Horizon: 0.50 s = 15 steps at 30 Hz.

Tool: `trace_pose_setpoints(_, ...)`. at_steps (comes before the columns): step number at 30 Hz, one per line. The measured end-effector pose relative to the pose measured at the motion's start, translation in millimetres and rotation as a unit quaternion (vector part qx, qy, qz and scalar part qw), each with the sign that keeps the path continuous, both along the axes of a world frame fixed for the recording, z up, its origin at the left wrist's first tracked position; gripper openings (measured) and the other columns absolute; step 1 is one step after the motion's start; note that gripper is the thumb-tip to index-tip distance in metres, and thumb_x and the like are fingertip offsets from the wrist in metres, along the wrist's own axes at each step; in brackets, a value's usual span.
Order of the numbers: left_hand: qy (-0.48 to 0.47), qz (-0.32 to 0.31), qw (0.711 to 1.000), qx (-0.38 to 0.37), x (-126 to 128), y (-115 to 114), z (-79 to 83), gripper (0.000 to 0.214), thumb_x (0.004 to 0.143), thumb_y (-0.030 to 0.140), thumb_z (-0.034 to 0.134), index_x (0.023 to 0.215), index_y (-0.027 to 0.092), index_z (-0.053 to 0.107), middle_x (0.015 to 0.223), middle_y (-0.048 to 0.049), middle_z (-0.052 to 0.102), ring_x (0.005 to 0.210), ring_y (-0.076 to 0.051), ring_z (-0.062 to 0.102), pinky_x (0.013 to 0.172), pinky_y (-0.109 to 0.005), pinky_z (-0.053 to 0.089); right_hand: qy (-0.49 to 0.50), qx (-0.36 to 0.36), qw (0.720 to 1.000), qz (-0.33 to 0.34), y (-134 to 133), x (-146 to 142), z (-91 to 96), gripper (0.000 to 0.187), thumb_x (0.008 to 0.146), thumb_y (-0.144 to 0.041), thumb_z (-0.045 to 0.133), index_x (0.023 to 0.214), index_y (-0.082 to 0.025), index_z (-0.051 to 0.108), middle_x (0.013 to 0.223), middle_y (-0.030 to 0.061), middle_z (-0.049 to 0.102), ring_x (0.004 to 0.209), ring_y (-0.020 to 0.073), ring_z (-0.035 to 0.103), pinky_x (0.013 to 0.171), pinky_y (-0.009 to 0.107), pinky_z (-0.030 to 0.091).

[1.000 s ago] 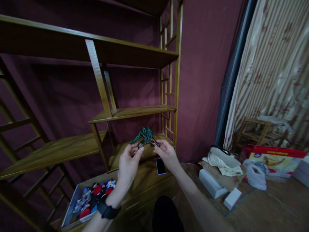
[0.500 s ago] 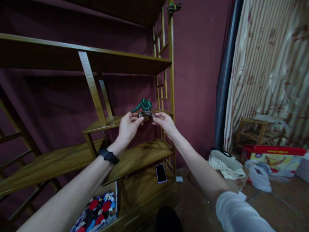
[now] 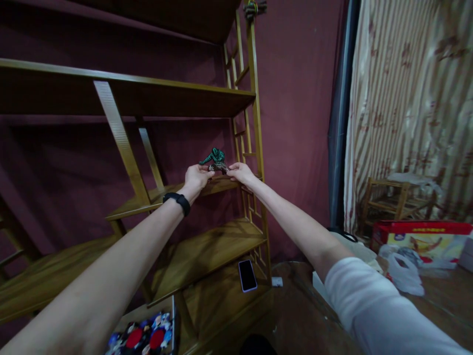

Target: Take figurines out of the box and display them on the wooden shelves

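Note:
Both my arms reach out to a small green figurine [image 3: 216, 159] on a dark base. It sits at the right end of a middle wooden shelf [image 3: 155, 197]. My left hand [image 3: 197, 176], with a black band on its wrist, pinches the base from the left. From the right, my right hand [image 3: 239, 172] grips the same base with curled fingers. The figurine stands upright, touching or just above the shelf board; I cannot tell which.
The wooden shelf unit [image 3: 254, 128] stands against a dark red wall. A phone [image 3: 247, 275] lies on its lowest board and a box of colourful small toys [image 3: 146, 337] sits lower left. A striped curtain, a red box [image 3: 421, 236] and white bags are at right.
Both hands have carried the figurine up and away from me, from above the lowest board to the right end of the middle shelf. My arms are now stretched out.

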<state>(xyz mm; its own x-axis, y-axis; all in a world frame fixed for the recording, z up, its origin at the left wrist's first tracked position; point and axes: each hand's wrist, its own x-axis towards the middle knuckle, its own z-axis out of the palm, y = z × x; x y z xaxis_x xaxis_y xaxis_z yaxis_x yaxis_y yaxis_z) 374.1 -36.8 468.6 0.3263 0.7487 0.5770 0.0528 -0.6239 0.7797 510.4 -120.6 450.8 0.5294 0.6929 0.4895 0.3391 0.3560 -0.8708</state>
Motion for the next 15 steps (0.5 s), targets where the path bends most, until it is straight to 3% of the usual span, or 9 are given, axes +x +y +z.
trace_pose_setpoints(5, 0.041, 0.022, 0.999, -0.019, 16.1, 12.5, 3.7, 0.027, 0.055, 0.014, 0.073, 0.079, 0.012, 0.059, 0.054, 0.0003, 0.057, 0.046, -0.009, 0.049, 0.048, -0.022, 0.038, -0.076, -0.067, 0.993, -0.065, 12.8, 17.2, 3.4, 0.02, 0.064, -0.013, 0.065, 0.082, -0.015, 0.057, 0.067, -0.0014, 0.059, 0.054, 0.0076, 0.052, 0.055, 0.019, 0.044)
trace_pose_setpoints(10, 0.059, 0.001, 0.997, -0.048, 28.1, 20.9, 8.6, 0.029, 0.05, 0.01, 0.075, 0.073, 0.012, 0.057, 0.051, 0.0019, 0.054, 0.046, -0.01, 0.049, 0.049, -0.024, 0.039, -0.157, -0.117, 0.975, -0.105, 23.5, 33.2, 5.5, 0.018, 0.062, -0.02, 0.065, 0.079, -0.013, 0.062, 0.063, -0.0022, 0.059, 0.054, 0.0074, 0.049, 0.055, 0.018, 0.038)
trace_pose_setpoints(15, 0.041, -0.038, 0.997, -0.045, 34.4, 27.9, 10.5, 0.027, 0.047, 0.006, 0.075, 0.065, 0.013, 0.055, 0.048, 0.0035, 0.051, 0.045, -0.01, 0.047, 0.048, -0.023, 0.037, -0.174, -0.134, 0.969, -0.115, 32.6, 43.4, 4.3, 0.018, 0.061, -0.021, 0.065, 0.077, -0.013, 0.063, 0.064, -0.002, 0.059, 0.053, 0.0072, 0.048, 0.051, 0.018, 0.034)
